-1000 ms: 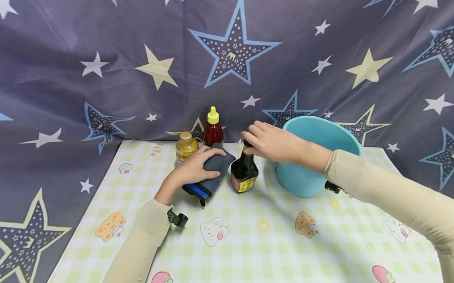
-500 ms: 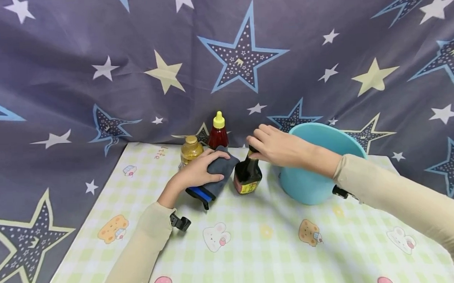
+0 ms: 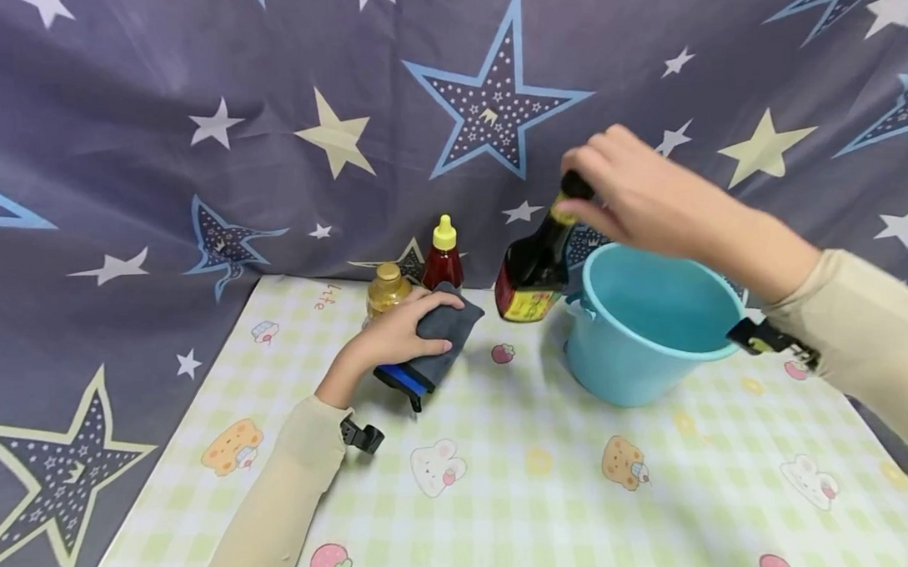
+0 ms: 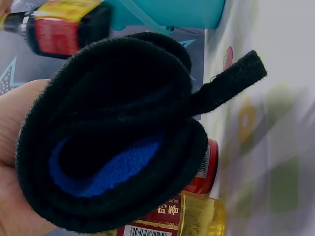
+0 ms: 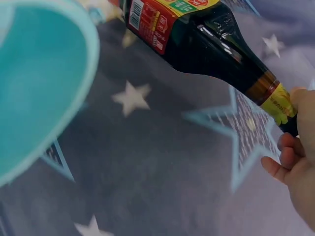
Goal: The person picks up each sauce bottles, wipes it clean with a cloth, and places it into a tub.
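My right hand [image 3: 646,197] grips a dark sauce bottle [image 3: 532,268] by its capped neck. Tilted, with its base toward the lower left, the bottle hangs above the table beside the left rim of a light blue bucket [image 3: 625,353]. In the right wrist view, fingers and thumb pinch the neck of this bottle [image 5: 211,44]. My left hand [image 3: 396,331] holds a dark folded fabric wrap [image 3: 455,321] on the table, thumb on the near side. Its rolled end, blue lining and loose strap show in the left wrist view of the wrap [image 4: 118,162].
Behind the left hand stand a yellow jar-like bottle [image 3: 387,290] and a red squeeze bottle [image 3: 442,263] with a yellow cap. A checked tablecloth [image 3: 507,515] covers the table. A star-patterned curtain [image 3: 266,73] hangs along the back edge.
My right hand has lifted the sauce bottle off the table, up and to the right toward the bucket, and the bottle has tilted. The left hand stays on the fabric wrap.
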`<state>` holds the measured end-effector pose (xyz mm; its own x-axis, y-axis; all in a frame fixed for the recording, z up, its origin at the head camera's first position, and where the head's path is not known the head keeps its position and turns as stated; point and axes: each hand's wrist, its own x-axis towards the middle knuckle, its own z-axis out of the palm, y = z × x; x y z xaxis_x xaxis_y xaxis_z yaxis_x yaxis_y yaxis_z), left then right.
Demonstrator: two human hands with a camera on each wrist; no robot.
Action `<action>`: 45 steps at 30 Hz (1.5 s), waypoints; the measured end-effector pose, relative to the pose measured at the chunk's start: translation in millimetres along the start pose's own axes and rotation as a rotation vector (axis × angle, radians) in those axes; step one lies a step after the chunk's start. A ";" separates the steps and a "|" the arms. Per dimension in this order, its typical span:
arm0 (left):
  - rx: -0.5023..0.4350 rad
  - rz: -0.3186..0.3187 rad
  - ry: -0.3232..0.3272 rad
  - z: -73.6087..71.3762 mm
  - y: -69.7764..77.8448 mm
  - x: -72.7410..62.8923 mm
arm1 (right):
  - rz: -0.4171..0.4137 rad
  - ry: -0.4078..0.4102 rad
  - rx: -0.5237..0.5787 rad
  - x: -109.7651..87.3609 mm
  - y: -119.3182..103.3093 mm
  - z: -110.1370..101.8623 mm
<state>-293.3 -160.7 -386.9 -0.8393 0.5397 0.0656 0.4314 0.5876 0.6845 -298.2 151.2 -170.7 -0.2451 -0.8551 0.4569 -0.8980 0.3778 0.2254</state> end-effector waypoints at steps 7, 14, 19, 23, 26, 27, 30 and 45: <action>-0.001 0.016 -0.011 2.0 2.4 6.6 | -0.002 0.070 -0.126 -7.5 27.0 -59.1; 0.014 0.017 -0.022 3.4 7.2 12.4 | 0.130 -0.059 -0.236 -33.5 43.3 -87.7; 0.016 0.029 -0.021 3.5 9.2 15.8 | 0.145 -0.088 -0.258 -59.8 56.9 -87.9; 0.029 0.020 -0.021 2.1 6.8 11.7 | 0.118 -0.080 -0.240 -73.7 68.2 -77.4; 0.031 -0.001 -0.013 -0.2 4.0 5.4 | 0.138 -0.116 -0.216 -79.8 74.3 -65.7; 0.027 -0.007 -0.011 -0.7 3.3 3.9 | 0.149 -0.131 -0.208 -82.1 75.5 -62.0; 0.017 0.000 -0.005 -0.7 2.3 2.4 | 0.169 -0.164 -0.191 -91.7 78.4 -52.3; 0.026 0.022 -0.012 8.8 -3.9 7.8 | 0.316 -0.425 -0.177 -122.5 73.7 -6.0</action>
<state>-298.5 -153.5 -395.4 -0.8257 0.5595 0.0713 0.4580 0.5914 0.6637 -332.2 285.9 -204.8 -0.6511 -0.7447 0.1466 -0.6908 0.6615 0.2918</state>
